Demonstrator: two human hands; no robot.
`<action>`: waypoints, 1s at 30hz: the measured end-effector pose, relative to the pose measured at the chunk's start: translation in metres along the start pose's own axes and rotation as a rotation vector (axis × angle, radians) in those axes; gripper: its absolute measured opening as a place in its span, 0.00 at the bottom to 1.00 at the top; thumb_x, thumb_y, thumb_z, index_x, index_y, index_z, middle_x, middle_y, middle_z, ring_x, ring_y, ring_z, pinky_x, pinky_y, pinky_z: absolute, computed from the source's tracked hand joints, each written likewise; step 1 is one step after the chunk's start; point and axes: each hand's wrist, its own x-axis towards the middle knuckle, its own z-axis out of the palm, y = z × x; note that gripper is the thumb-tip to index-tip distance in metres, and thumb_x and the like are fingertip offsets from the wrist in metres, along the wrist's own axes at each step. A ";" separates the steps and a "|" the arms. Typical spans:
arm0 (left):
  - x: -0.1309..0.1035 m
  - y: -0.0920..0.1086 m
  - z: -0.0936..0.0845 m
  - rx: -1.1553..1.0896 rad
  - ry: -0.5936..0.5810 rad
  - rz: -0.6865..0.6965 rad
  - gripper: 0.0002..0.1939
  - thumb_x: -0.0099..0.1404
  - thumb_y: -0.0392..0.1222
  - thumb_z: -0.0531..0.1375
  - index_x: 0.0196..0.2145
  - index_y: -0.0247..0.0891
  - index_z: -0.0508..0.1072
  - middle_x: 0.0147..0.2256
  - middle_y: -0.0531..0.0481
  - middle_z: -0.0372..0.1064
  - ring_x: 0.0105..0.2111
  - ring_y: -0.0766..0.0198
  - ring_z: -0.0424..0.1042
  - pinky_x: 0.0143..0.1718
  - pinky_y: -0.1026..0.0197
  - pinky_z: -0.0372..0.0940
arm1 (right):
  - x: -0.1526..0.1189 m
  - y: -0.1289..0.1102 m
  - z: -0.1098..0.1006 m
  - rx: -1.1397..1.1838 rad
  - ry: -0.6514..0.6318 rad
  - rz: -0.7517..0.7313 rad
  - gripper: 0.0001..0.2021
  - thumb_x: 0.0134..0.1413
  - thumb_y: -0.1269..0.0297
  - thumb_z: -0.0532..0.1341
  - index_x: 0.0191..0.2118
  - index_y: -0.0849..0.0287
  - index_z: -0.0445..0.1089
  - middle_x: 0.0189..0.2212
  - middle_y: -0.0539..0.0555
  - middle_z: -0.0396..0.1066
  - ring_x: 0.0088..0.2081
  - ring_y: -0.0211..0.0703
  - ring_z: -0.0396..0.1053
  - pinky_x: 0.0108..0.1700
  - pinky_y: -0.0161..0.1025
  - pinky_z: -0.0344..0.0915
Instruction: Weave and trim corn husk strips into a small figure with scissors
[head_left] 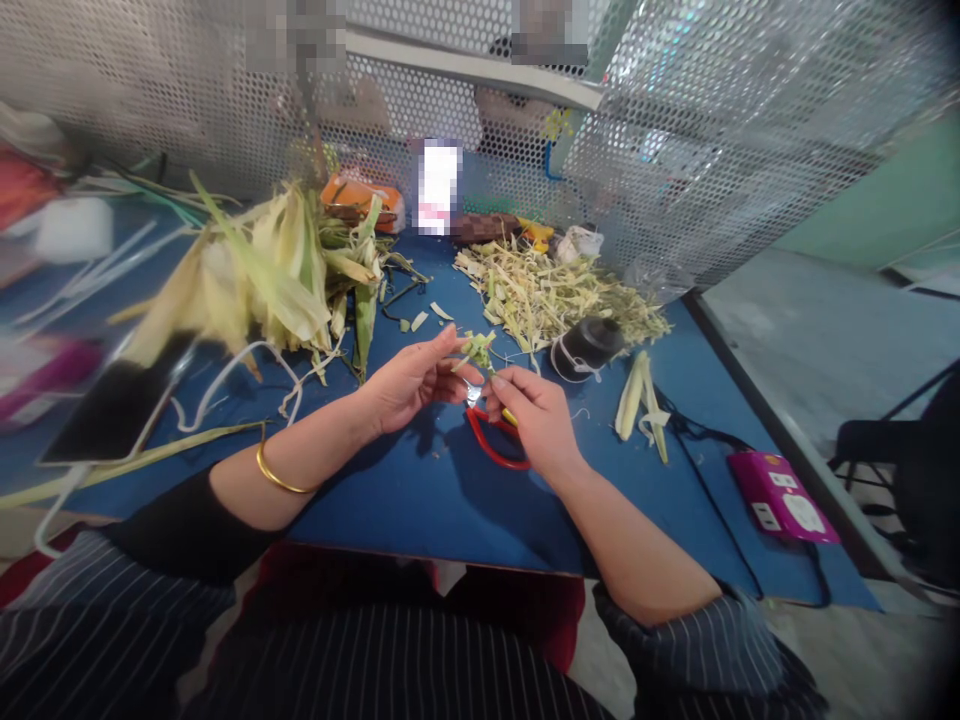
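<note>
A small pale-green knotted piece of husk (pixel 478 350) is between my two hands above the blue table (pixel 420 510). My right hand (pixel 531 415) pinches its lower end, with the fingers closed. My left hand (pixel 420 382) is beside it on the left, palm turned inward, fingers apart and curved near the piece. Below the hands lie scissors with red handles (pixel 487 445), partly covered by my right hand. A black spool of thread (pixel 586 350) is on the table to the right of my hands.
Long husks (pixel 262 270) are heaped at the left, shredded strips (pixel 555 290) at the back right. A phone (pixel 112 400) with a white cable lies left, and a purple power box (pixel 781 497) right. A perforated metal screen (pixel 465 90) borders the back.
</note>
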 end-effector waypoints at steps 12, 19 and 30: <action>0.001 -0.020 0.012 0.082 0.204 0.148 0.12 0.50 0.45 0.69 0.30 0.34 0.79 0.29 0.49 0.72 0.28 0.69 0.67 0.31 0.65 0.62 | -0.005 0.007 0.015 -0.332 -0.051 -0.137 0.12 0.58 0.63 0.55 0.26 0.58 0.68 0.21 0.49 0.68 0.25 0.37 0.67 0.32 0.34 0.62; 0.001 -0.014 0.011 0.038 0.144 0.143 0.13 0.53 0.46 0.68 0.32 0.33 0.77 0.30 0.48 0.74 0.30 0.67 0.70 0.35 0.63 0.64 | -0.008 0.003 0.008 -0.491 -0.013 -0.255 0.13 0.59 0.60 0.55 0.26 0.58 0.68 0.23 0.49 0.69 0.27 0.37 0.65 0.33 0.35 0.60; -0.006 -0.014 0.017 0.202 0.013 -0.068 0.14 0.51 0.45 0.69 0.32 0.32 0.78 0.25 0.49 0.73 0.26 0.70 0.69 0.33 0.64 0.66 | 0.006 -0.001 -0.012 -0.050 0.041 -0.044 0.10 0.50 0.58 0.64 0.36 0.57 0.73 0.31 0.50 0.73 0.33 0.38 0.69 0.39 0.37 0.65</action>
